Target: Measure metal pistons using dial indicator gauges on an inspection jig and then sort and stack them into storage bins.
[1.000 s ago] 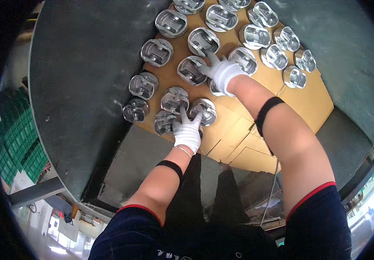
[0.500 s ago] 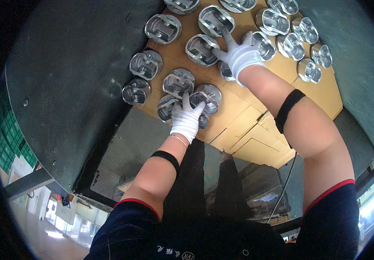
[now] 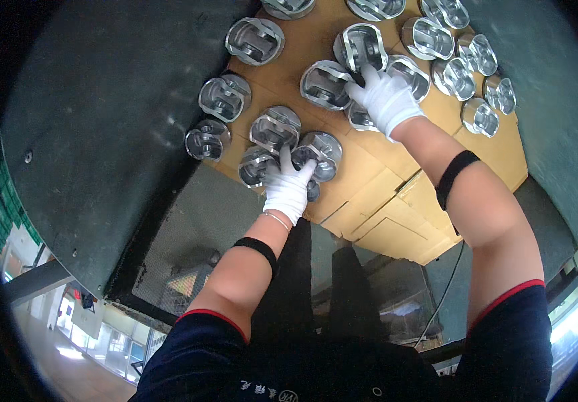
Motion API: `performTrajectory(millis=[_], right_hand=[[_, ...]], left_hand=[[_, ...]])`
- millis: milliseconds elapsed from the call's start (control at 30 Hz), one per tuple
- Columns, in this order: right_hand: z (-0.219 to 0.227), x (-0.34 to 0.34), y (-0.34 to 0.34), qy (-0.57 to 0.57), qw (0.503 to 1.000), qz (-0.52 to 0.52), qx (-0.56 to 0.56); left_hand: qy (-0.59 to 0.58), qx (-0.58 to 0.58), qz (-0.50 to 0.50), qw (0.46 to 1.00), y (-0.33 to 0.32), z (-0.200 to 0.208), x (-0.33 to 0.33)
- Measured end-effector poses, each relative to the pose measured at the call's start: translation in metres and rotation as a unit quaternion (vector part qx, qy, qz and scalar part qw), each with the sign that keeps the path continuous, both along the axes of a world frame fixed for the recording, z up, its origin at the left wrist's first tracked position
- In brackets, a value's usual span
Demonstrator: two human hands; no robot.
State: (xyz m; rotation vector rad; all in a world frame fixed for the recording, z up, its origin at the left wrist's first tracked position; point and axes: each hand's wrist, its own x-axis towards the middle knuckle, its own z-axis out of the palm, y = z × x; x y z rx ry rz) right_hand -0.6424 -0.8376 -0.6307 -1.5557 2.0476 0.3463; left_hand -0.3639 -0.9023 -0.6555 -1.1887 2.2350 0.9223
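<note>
Since these metal pistons look cast and machined, I judge each to be heavy for its size, wholly stiff, and slick where the outside is polished, more so through gloves. Most sit hollow side up on the flattened cardboard, spread around and beyond my hands. My right hand has its index finger against the near edge of the upper piston and its thumb at the left-hand piston, with 2 more close beside it; my left hand lies splayed among a cluster of 4 pistons. Whether either grip is truly clasping metal I can't make out, as my own hands hide some of the fingers. I'd take hold around the outer wall, or hook a finger into the hollow with the thumb opposed; knocking 2 together could nick their finished edges.
</note>
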Motion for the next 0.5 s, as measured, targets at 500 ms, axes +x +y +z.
performTrajectory(millis=[500], right_hand=[[-0.005,-0.020,0.032,-0.041,0.999,0.001,0.028]], left_hand=[[-0.032,0.076,0.044,0.996,0.003,0.025,-0.029]])
